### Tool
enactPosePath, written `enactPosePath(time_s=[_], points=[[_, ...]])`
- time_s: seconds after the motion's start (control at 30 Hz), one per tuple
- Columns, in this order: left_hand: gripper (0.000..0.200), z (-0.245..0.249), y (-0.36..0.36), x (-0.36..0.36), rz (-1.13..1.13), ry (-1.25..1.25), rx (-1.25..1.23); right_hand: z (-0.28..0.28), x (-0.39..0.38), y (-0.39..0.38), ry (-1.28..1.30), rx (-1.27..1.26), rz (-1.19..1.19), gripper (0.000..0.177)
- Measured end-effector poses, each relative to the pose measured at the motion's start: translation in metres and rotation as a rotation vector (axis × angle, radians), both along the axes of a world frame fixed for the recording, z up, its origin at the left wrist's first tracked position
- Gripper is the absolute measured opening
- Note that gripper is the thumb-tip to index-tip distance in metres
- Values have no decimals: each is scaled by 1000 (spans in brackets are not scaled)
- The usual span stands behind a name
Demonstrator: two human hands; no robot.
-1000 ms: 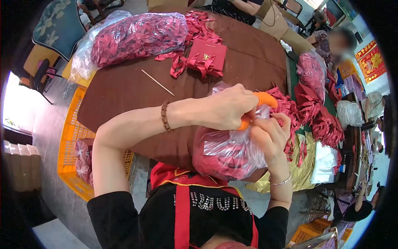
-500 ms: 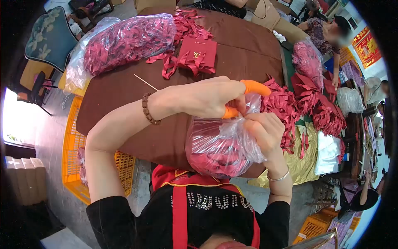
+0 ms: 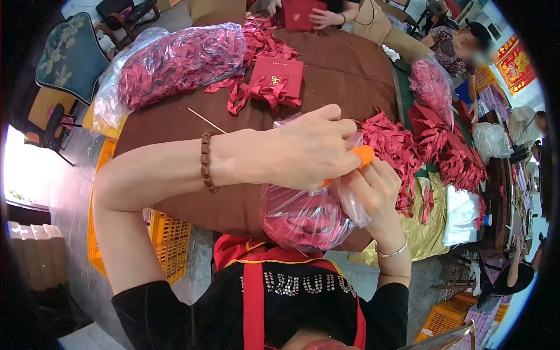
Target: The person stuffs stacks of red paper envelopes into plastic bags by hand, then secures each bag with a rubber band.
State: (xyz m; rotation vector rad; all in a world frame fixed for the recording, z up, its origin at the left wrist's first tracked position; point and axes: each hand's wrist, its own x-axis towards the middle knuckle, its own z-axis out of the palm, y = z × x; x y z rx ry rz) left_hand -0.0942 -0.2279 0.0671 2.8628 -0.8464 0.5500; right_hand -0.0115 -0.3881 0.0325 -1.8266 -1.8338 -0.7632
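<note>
A clear plastic bag (image 3: 303,219) filled with red ribbon-like pieces rests at the near edge of the brown-covered table. Both my hands are at its gathered neck. My left hand (image 3: 297,149), with orange finger covers and a brown bead bracelet, is closed over the twisted plastic, its fingertips partly hidden. Close against it, my right hand (image 3: 376,186), wearing a silver bangle, pinches the bag's neck from the right side. Loose red ribbons (image 3: 388,140) lie just beyond my right hand.
A large bag of red ribbons (image 3: 181,64) lies at the back left, near a red gift bag (image 3: 277,79) and a thin stick (image 3: 206,119). Across the table another person's hands hold a red bag (image 3: 300,14). An orange crate (image 3: 170,242) stands below left.
My left hand has turned over and its fingers have curled in around the bag's neck. My right hand stays nearly in place. Across the table, a person's hands with a red bag have appeared.
</note>
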Motion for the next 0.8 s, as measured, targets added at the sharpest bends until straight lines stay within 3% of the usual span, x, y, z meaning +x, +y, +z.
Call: enactPosePath(time_s=[0.5, 0.57, 0.8], points=[[20, -10, -1, 0, 43, 24, 60, 2, 7, -4, 107, -182, 201, 13], [18, -15, 0, 0, 24, 26, 28, 1, 11, -6, 199, -348, 295, 11], [12, -15, 11, 2, -6, 223, -41, 8, 10, -23, 411, -379, 260, 16]])
